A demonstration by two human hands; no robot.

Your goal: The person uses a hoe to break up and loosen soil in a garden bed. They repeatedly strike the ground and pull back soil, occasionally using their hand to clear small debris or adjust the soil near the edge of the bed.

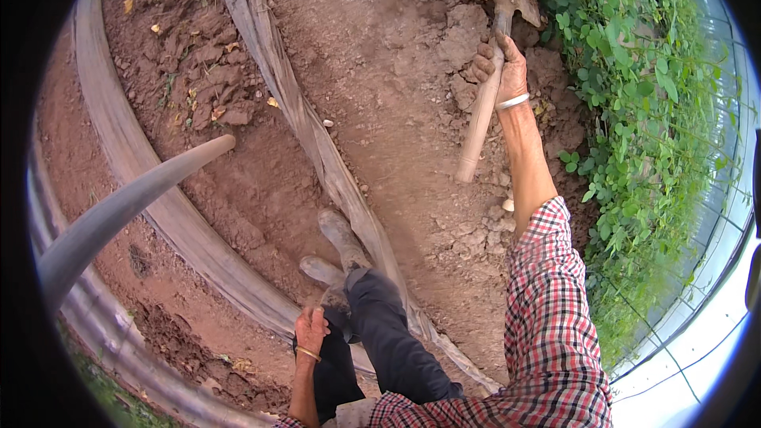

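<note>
My right hand [501, 65] grips a short wooden-handled shovel or spade [478, 125] near the neck of its handle. The broad, soil-caked metal blade points away from me and rests at the clods beside the green plants. A pale bangle is on that wrist. At the lower middle, my left hand [311, 328] is curled beside my dark trouser leg, with a yellowish bangle on the wrist; whether it holds anything is not plain. My muddy boots [340, 235] stand on reddish soil.
Dense leafy plants [630, 101] run along the right side by a wire fence. Twisted plastic sheeting [315, 137] crosses the ground left of the shovel. A thick curved pole [142, 190] juts in at left, over another long strip [137, 137] and loose clods.
</note>
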